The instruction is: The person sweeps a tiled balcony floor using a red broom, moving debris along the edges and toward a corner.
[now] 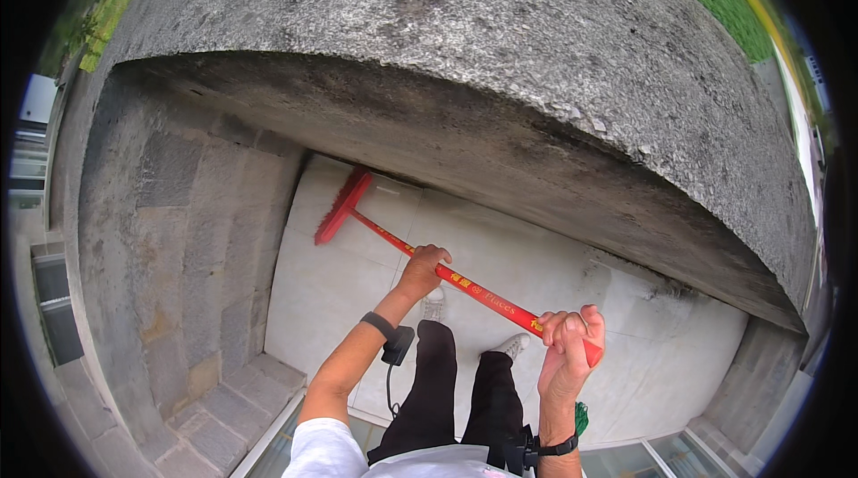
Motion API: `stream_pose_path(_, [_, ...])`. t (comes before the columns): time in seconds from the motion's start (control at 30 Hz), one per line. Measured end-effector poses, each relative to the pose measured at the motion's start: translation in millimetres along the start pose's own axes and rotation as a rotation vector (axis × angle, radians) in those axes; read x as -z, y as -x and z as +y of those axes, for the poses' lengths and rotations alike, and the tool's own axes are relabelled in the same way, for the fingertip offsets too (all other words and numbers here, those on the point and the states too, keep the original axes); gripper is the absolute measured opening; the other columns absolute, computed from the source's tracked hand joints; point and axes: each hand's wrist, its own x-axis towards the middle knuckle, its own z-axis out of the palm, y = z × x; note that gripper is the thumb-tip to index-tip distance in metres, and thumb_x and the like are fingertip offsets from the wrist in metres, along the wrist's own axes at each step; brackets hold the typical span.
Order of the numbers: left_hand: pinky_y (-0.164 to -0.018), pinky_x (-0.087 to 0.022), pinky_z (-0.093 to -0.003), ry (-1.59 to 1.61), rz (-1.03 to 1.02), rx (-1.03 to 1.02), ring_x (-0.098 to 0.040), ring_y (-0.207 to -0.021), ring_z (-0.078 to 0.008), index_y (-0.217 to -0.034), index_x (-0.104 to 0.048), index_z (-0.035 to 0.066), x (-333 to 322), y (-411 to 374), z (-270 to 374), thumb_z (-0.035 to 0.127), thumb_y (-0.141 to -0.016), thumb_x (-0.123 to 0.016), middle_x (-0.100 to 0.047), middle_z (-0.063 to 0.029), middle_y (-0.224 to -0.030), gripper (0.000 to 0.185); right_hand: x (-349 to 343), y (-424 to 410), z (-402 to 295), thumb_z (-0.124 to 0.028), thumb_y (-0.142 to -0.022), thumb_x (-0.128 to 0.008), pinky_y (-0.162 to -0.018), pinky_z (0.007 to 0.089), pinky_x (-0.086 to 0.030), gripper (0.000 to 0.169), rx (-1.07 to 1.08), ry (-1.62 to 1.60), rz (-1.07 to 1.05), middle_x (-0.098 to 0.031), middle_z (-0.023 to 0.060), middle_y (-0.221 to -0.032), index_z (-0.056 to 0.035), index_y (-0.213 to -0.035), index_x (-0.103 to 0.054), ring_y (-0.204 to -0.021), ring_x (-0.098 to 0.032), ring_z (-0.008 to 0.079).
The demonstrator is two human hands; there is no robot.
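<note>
A red push broom (489, 299) slants across the view in front of me, its handle bearing yellow writing. My left hand (423, 270) grips the middle of the handle. Around the handle's upper end, by the red tip, my right hand (571, 344) is closed. The broom's red head (343, 205) with dark red bristles rests on or just above the pale tiled floor (362, 263), near the far left corner. The bristles face the left wall; whether they touch the floor is hard to tell.
A thick, rough concrete parapet (429, 15) runs along the far side. Stone-block wall (201, 230) stands at left, with a stone ledge (228, 411) at its foot. Behind me are framed glass panes (643, 461). Something green and stringy (581, 418) shows beside my right forearm. Dark stains (670, 290) mark the floor's far edge.
</note>
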Motion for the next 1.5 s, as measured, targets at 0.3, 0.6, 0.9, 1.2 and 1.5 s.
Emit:
stream_pose_path(0.3, [-0.072, -0.043, -0.0373, 0.121, -0.195, -0.179, -0.049, -0.082, -0.0304, -0.086, -0.056, 0.011, -161.5, 22.5, 156.8, -0.003, -0.068, -0.056, -0.054, -0.008, -0.085, 0.024, 152.2, 34.0, -123.7, -0.003, -0.08, -0.049, -0.07, 0.0322, -0.041, 0.019, 0.142, 0.123, 0.301, -0.03, -0.0021, -0.053, -0.007, -0.098, -0.046, -0.052, -0.037, 0.0114])
stream_pose_path(0.6, [-0.071, -0.044, -0.036, 0.224, -0.408, -0.344, -0.05, -0.084, -0.0281, -0.082, -0.053, 0.01, -247.7, 49.2, 272.4, 0.003, -0.067, -0.063, -0.055, -0.0062, -0.084, 0.019, 202.1, 94.7, -204.1, -0.005, -0.081, -0.05, -0.067, 0.0295, -0.038, 0.015, 0.36, 0.236, 0.474, -0.035, -0.0015, -0.051, -0.0079, -0.095, -0.047, -0.049, -0.037, 0.0101])
stream_pose_path(0.9, [-0.065, -0.042, -0.0368, -0.016, -0.356, -0.265, -0.051, -0.077, -0.0277, -0.071, -0.047, 0.007, -141.6, 76.9, 210.5, 0.013, -0.068, -0.066, -0.052, -0.007, -0.075, 0.021, 192.8, 87.3, -180.4, -0.004, -0.079, -0.054, -0.064, 0.035, -0.038, 0.015, 0.236, 0.012, 0.115, -0.037, 0.0003, -0.052, -0.0117, -0.079, -0.041, -0.049, -0.039, 0.0145])
stream_pose_path(1.2, [-0.066, -0.042, -0.0396, -0.198, -0.144, -0.119, -0.049, -0.075, -0.0308, -0.07, -0.048, 0.006, -161.9, 51.8, 127.2, 0.01, -0.069, -0.067, -0.053, -0.009, -0.076, 0.02, 205.7, 42.7, -95.6, 0.001, -0.082, -0.054, -0.074, 0.0357, -0.044, 0.011, -0.041, -0.207, 0.233, -0.046, 0.004, -0.066, -0.0054, -0.078, -0.045, -0.058, -0.045, 0.0142])
stream_pose_path(1.5, [-0.063, -0.041, -0.04, 0.036, -0.37, -0.349, -0.049, -0.074, -0.0304, -0.07, -0.047, 0.007, -376.2, 48.2, 342.1, 0.002, -0.069, -0.059, -0.051, -0.0091, -0.073, 0.012, 366.6, 77.3, -240.0, -0.001, -0.081, -0.051, -0.069, 0.0353, -0.039, 0.026, 0.333, 0.032, 0.599, -0.032, 0.0001, -0.055, -0.0107, -0.07, -0.03, -0.053, -0.036, 0.0119])
